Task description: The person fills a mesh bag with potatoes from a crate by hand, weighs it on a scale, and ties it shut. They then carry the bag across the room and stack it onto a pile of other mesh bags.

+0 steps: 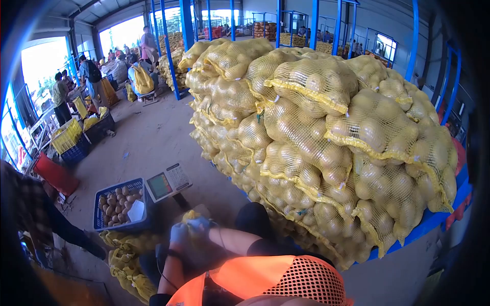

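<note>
Both my hands wear light blue gloves and are close together low in the middle of the head view. My left hand (178, 233) and my right hand (199, 227) are closed on the gathered top of a yellow mesh bag (191, 214). The body of this bag is blurred and partly hidden below my hands. Just beyond them stands a scale display (160, 186) with a lit screen and keypad. A blue crate (95, 210) of potatoes, with a white piece lying on them, is left of the display.
A tall stack of filled yellow mesh potato bags (301, 127) rises on my right on a blue frame (454, 196). Other yellow bags (125, 265) lie at my left. A person's dark sleeve (66, 224) shows at far left. Several people are further back near crates (69, 140).
</note>
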Tool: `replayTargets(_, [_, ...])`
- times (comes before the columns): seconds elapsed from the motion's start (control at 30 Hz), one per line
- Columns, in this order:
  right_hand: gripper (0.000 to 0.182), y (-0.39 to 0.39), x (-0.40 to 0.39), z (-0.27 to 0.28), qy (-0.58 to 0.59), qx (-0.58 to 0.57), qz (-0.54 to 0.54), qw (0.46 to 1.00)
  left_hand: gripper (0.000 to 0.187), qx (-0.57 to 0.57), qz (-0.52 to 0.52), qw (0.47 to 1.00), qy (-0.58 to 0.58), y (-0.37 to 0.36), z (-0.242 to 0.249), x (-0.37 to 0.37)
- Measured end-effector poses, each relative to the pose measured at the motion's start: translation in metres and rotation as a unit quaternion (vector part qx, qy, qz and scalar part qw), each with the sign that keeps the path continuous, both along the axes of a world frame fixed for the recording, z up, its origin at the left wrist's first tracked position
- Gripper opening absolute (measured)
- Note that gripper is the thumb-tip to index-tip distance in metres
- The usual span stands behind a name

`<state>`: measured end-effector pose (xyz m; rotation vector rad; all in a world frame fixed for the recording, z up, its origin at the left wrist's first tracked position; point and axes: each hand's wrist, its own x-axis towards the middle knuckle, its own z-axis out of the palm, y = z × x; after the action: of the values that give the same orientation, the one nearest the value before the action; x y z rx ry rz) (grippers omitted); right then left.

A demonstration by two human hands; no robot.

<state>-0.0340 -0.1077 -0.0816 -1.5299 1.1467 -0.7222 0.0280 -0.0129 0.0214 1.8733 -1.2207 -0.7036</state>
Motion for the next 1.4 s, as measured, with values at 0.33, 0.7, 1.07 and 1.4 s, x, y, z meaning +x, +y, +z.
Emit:
replayTargets(0.33, [0.056, 0.001, -0.054, 0.085, 0.224, -0.074, 0.193, 0.952, 0.022, -0.06, 0.032, 0.884, 0.463, 0.047, 0.097, -0.068])
replayTargets(0.7, [0.042, 0.012, -0.047, 0.077, 0.018, 0.024, 0.193, 0.981, 0.043, -0.114, 0.354, 0.758, 0.536, 0.062, -0.063, 0.045])
replayTargets(1.07, [0.03, -0.033, -0.116, 0.462, -0.254, -0.367, 0.019, 0.895, 0.07, -0.155, -0.087, 0.649, 0.74, -0.019, 0.157, -0.088])
replayTargets(1.4, [0.057, 0.061, -0.235, 0.528, -0.346, -0.705, -0.188, 0.59, 0.033, -0.335, -0.43, 0.762, 0.35, -0.198, 0.506, -0.201])
